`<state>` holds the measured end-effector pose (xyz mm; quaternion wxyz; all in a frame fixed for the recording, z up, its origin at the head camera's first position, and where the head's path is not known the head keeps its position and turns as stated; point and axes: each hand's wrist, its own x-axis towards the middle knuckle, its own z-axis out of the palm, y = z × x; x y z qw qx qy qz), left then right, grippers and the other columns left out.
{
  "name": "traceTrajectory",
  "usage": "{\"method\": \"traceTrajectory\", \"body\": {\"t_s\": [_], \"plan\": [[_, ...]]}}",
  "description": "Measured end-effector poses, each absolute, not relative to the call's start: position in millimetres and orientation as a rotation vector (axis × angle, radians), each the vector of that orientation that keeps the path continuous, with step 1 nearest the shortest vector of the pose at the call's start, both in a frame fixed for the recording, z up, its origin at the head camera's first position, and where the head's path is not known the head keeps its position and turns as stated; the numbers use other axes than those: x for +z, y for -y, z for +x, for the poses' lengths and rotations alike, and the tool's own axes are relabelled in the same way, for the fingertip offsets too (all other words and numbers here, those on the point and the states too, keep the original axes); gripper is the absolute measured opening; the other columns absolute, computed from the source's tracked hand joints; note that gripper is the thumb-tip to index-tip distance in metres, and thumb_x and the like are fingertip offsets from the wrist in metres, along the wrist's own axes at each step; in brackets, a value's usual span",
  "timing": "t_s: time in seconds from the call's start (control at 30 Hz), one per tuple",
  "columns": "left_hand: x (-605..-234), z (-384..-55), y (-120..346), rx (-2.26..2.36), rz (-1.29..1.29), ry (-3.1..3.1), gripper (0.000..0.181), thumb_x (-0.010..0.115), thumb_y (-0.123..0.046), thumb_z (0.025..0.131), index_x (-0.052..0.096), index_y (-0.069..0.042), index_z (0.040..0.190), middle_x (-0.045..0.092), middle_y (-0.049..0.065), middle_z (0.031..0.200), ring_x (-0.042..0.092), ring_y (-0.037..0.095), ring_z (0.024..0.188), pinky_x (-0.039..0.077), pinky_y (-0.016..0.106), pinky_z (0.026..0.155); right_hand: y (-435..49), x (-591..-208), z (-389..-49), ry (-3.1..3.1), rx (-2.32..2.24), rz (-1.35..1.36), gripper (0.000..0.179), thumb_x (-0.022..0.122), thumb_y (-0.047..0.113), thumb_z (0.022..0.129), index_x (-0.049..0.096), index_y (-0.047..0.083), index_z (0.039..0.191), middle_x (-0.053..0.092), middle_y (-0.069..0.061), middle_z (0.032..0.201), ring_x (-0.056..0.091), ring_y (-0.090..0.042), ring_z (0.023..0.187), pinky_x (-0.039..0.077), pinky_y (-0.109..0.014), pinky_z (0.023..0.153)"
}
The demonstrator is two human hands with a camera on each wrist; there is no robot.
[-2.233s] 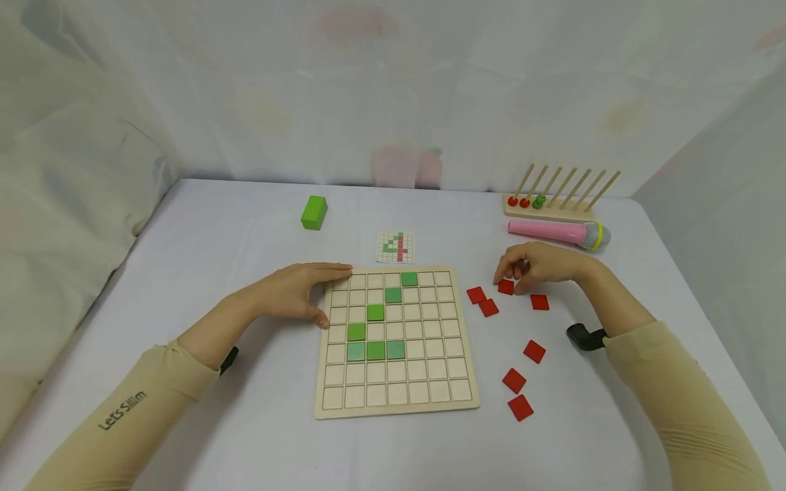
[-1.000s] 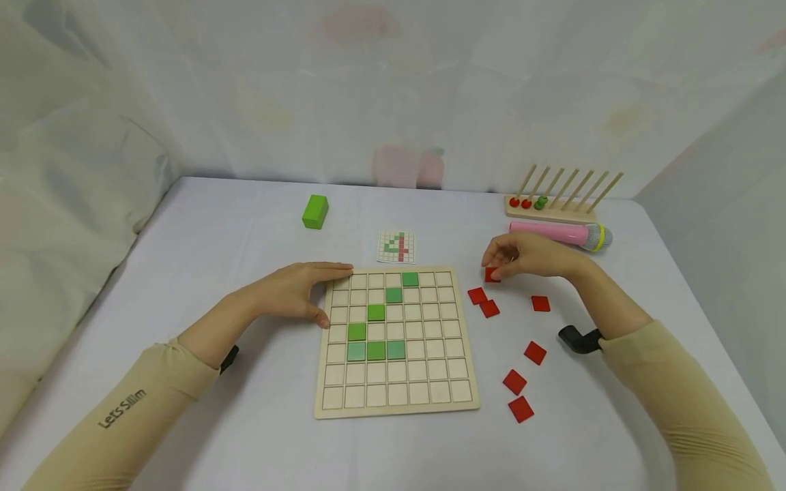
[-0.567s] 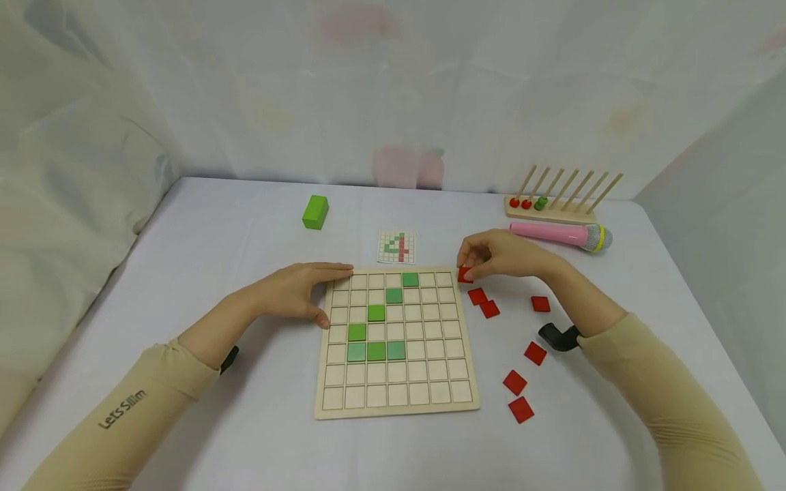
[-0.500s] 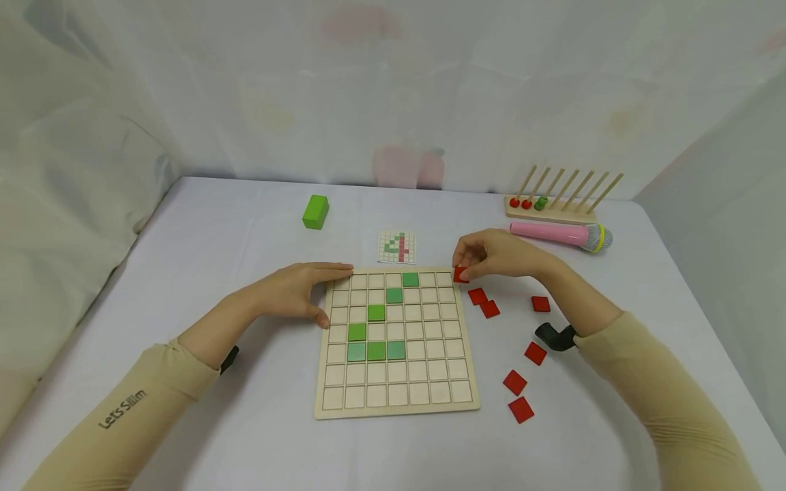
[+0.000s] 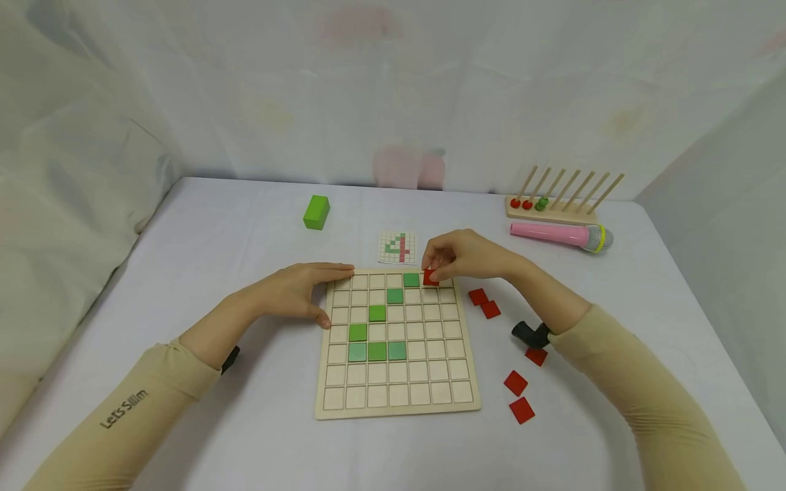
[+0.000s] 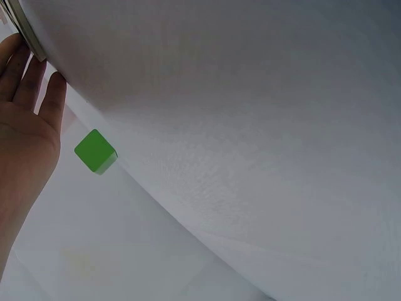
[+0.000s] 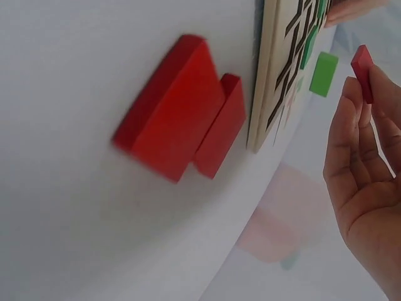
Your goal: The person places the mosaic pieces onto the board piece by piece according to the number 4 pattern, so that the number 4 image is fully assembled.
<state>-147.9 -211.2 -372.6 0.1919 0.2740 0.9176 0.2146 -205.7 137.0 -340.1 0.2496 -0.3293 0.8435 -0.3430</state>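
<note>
My right hand pinches a red square tile between thumb and fingers. In the head view that tile overlaps the top row of the wooden grid board, just right of a green tile. The right wrist view shows the tile held tilted, away from the white surface. My left hand rests at the board's upper left, fingers along the corner and thumb on the left edge. Several green tiles sit in the board's squares, forming a diagonal line and a short row.
Loose red tiles lie right of the board, one partly hidden under the right wrist's black mount. Behind the board are a small pattern card and a green block. A pink toy microphone and a peg rack stand back right.
My right hand has picked up a red tile from the right side and carried it left over the board's top row. The left hand has stayed in place.
</note>
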Motion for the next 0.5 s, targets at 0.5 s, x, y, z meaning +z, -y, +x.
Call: {"method": "traceTrajectory", "body": {"t_s": [0.5], "plan": [[-373,-148,212,0.600,0.775,-2.577,0.099,0.089,-0.040,0.064,0.044,-0.021,0.150,0.040,-0.006,0.159,0.033,0.027,0.151,0.030,0.054,0.120,-111,-342,-205,-2.306,-0.861,-0.973,0.012,0.072,0.008,0.086,0.072,0.014,0.096,0.071,-0.002,0.091,0.063,-0.013,0.082,0.054,-0.026,0.077]]}}
